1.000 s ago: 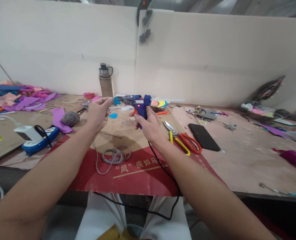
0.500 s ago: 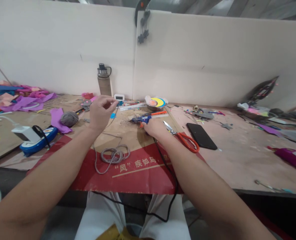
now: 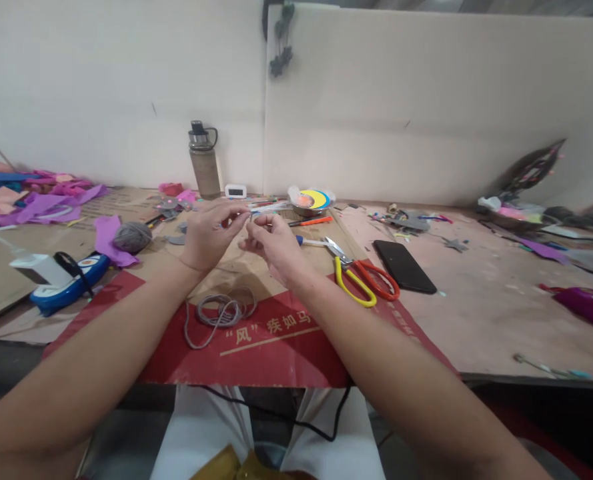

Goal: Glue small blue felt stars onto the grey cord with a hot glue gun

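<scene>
Toward twelve o'clock, above the worktop (image 3: 501, 300): left hand (image 3: 211, 233) and right hand (image 3: 276, 247) pinched narrow, fingertips nearly meeting.
Cannot tell what, if anything, they hold. Grey cord (image 3: 233, 313) coiled toward seven o'clock from them; likely light, limp, tangle-prone; best gripped near an end.

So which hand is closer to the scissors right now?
Right. The right hand is to the left of the scissors; the left hand is farther left, with the right hand between it and them.
</scene>
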Demonstrator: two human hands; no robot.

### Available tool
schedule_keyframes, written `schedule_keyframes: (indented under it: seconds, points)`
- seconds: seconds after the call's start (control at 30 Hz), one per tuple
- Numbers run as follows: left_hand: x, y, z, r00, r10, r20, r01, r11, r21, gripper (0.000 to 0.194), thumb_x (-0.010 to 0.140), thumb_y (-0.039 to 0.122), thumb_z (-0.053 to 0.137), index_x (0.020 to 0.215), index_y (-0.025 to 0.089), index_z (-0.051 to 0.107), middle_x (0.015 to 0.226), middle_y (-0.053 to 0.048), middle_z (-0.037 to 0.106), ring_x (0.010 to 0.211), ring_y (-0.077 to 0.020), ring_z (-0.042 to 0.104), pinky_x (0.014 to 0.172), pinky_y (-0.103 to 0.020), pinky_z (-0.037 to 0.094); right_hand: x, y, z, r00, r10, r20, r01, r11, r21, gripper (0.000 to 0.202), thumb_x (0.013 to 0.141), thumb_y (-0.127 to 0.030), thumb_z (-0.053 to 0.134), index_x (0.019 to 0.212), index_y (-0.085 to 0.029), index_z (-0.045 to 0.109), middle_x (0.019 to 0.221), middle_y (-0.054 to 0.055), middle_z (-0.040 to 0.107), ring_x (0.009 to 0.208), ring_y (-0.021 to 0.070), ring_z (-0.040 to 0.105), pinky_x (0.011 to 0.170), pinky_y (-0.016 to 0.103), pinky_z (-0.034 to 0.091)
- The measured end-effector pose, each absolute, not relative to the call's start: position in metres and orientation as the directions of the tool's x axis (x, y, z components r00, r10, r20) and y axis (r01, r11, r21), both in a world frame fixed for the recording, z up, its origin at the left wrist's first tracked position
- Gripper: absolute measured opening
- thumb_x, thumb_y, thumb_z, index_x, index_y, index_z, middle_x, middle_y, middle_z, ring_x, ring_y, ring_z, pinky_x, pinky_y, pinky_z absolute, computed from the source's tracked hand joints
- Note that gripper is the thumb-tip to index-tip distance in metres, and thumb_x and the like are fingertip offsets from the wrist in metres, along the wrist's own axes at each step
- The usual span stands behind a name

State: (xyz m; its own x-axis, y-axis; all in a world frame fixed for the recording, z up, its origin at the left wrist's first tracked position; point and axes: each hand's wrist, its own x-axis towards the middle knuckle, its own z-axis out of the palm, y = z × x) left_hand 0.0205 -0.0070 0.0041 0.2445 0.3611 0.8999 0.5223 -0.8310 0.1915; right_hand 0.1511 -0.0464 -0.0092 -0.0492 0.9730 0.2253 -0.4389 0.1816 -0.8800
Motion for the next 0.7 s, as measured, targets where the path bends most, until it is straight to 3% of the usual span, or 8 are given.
schedule_keyframes:
  seconds: [0.1, 0.2, 0.43, 0.7]
  points:
    - [0.023, -0.007, 0.004, 0.185, 0.439, 0.879, 0.531, -0.798, 0.286, 0.011, 0.082, 0.028, 0.063, 0.081, 0.020, 0.070, 0.073, -0.002, 0.069, 0.064, -0.0126, 0.059, 0.063, -0.026, 0.045, 0.156, -0.053, -0.004, -0.037, 0.974, 0.221, -0.398, 0.189, -0.898, 0.024, 0.077, -0.025, 0.063, 0.083, -0.023, 0.040, 0.063, -0.011, 0.041, 0.044, 0.0031, 0.037, 0.050, 0.021, 0.042]
    - [0.024, -0.005, 0.001, 0.119, 0.541, 0.832, 0.477, -0.766, 0.430, 0.013, 0.081, 0.030, 0.063, 0.082, 0.020, 0.071, 0.075, -0.002, 0.070, 0.066, -0.0128, 0.062, 0.063, -0.026, 0.048, 0.158, -0.051, -0.003, 0.002, 0.971, 0.238, -0.296, 0.228, -0.928, 0.017, 0.080, -0.028, 0.059, 0.081, -0.023, 0.043, 0.060, -0.011, 0.037, 0.043, 0.0035, 0.030, 0.042, 0.018, 0.028]
    - [0.028, -0.007, 0.002, 0.066, 0.696, 0.715, 0.331, -0.692, 0.642, 0.015, 0.078, 0.027, 0.065, 0.087, 0.017, 0.072, 0.074, -0.004, 0.072, 0.065, -0.0133, 0.066, 0.064, -0.025, 0.052, 0.163, -0.046, -0.005, 0.120, 0.919, 0.376, -0.020, 0.381, -0.925, 0.012, 0.080, -0.029, 0.060, 0.077, -0.020, 0.053, 0.058, -0.008, 0.036, 0.051, 0.0064, 0.031, 0.049, 0.022, 0.026]
    - [0.034, -0.013, 0.006, 0.031, 0.793, 0.609, 0.246, -0.596, 0.764, 0.014, 0.076, 0.028, 0.067, 0.080, 0.016, 0.072, 0.066, -0.003, 0.070, 0.060, -0.0123, 0.065, 0.063, -0.024, 0.054, 0.166, -0.047, -0.001, 0.163, 0.900, 0.404, 0.137, 0.385, -0.913, 0.013, 0.078, -0.031, 0.062, 0.075, -0.018, 0.061, 0.055, -0.007, 0.036, 0.052, 0.0076, 0.029, 0.052, 0.024, 0.025]
